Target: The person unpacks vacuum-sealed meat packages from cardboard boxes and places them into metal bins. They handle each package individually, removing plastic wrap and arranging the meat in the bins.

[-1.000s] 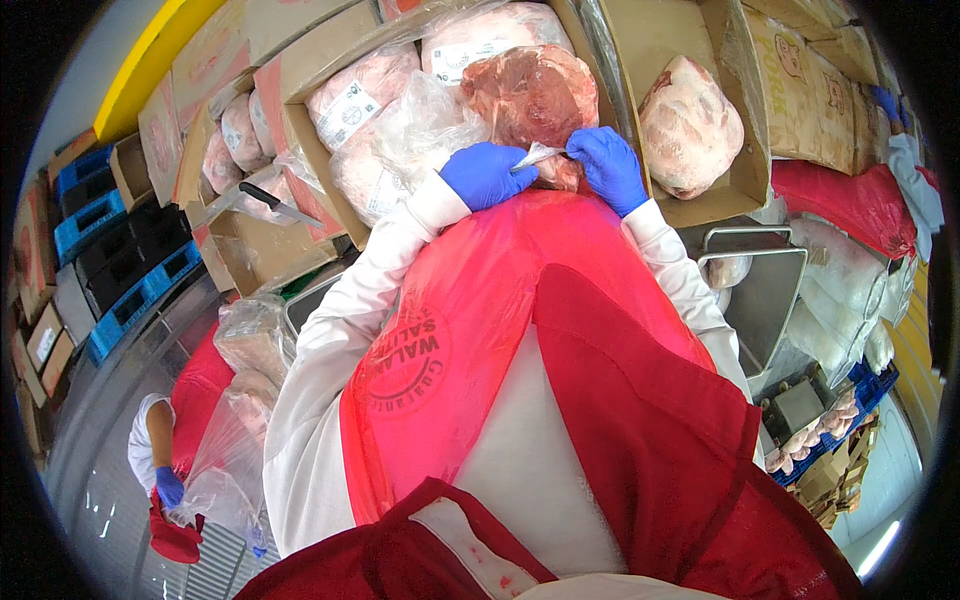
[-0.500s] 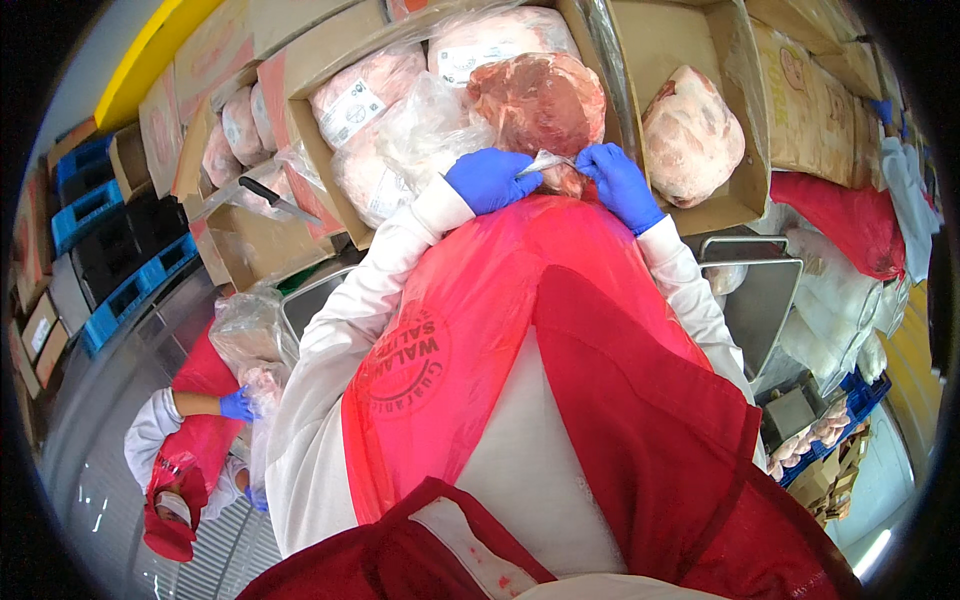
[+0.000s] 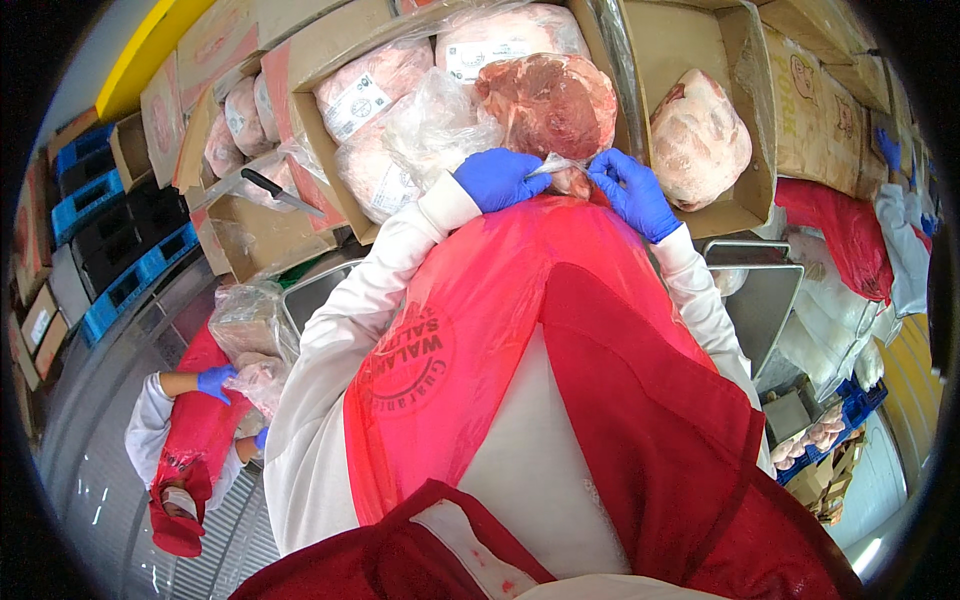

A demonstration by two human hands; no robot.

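Observation:
Both my hands wear blue gloves and work at the near end of a large cut of raw red meat [image 3: 553,108]. My left hand [image 3: 500,181] pinches a thin whitish strip [image 3: 556,164] that runs across the narrow end of the meat. Just right of it, my right hand [image 3: 636,196] has its fingers drawn together close to the strip; whatever they grip is too small to make out. The meat rests at the edge of a cardboard box [image 3: 303,112] holding several wrapped meat pieces with white labels. Crumpled clear plastic [image 3: 437,123] lies beside the meat.
A pale, fatty meat joint [image 3: 700,142] sits in an open box at right. A black-handled knife [image 3: 264,183] lies across a box at left. Metal-framed carts [image 3: 755,282] stand below. One co-worker [image 3: 190,450] handles plastic-wrapped meat at lower left; another [image 3: 900,230] stands at far right.
My view has shifted slightly, so the boxes sit a little further right. My right hand's fingers have come slightly away from the strip's end. The co-worker at left has moved the near hand leftward.

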